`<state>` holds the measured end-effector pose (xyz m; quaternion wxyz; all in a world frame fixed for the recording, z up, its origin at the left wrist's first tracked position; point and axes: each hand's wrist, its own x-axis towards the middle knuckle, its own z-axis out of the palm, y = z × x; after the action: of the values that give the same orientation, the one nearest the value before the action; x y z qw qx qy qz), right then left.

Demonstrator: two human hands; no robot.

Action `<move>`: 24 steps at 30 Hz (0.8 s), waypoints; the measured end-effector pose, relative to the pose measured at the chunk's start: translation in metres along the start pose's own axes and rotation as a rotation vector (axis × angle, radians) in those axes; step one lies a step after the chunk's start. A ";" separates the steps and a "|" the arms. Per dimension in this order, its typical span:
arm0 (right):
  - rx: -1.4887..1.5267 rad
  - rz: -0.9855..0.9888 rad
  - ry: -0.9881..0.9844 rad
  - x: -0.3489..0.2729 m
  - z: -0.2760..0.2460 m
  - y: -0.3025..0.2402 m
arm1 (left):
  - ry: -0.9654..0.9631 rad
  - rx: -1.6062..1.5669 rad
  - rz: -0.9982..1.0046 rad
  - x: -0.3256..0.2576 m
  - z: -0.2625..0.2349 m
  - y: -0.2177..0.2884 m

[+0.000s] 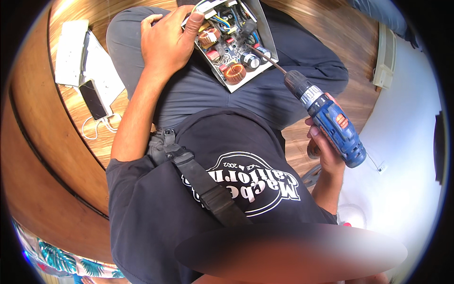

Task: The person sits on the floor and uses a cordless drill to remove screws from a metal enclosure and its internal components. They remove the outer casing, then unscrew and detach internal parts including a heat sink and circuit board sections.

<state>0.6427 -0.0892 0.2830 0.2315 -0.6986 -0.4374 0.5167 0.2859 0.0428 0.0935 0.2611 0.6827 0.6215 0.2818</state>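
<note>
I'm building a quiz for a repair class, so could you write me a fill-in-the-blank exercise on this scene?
1. The right hand grips a blue cordless ____.
2. The left hand steadies an open circuit board resting on the person's ____.
3. The long bit points at the ____.
4. A phone lies on the wooden ____ to the person's left.

Missing words: drill; lap; circuit board; floor

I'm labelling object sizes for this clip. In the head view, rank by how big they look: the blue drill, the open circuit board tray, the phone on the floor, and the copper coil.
1. Circuit board tray
2. Blue drill, steadied by the right hand; close to the tray in apparent size and nearer the camera, so unsure.
3. Phone
4. Copper coil

The left hand grips the tray.
</note>
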 end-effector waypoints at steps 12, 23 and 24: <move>0.021 -0.007 -0.002 0.008 0.005 -0.006 | 0.040 -0.014 0.038 0.004 -0.007 0.005; -0.030 -0.076 0.003 0.014 0.006 -0.002 | 0.043 -0.006 0.043 0.007 -0.004 0.003; -0.080 -0.144 -0.014 0.017 0.007 -0.005 | 0.038 -0.008 0.041 0.007 -0.004 0.002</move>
<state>0.6358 -0.0736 0.2754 0.2369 -0.6703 -0.5086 0.4858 0.2855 0.0499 0.0984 0.2461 0.6888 0.6112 0.3025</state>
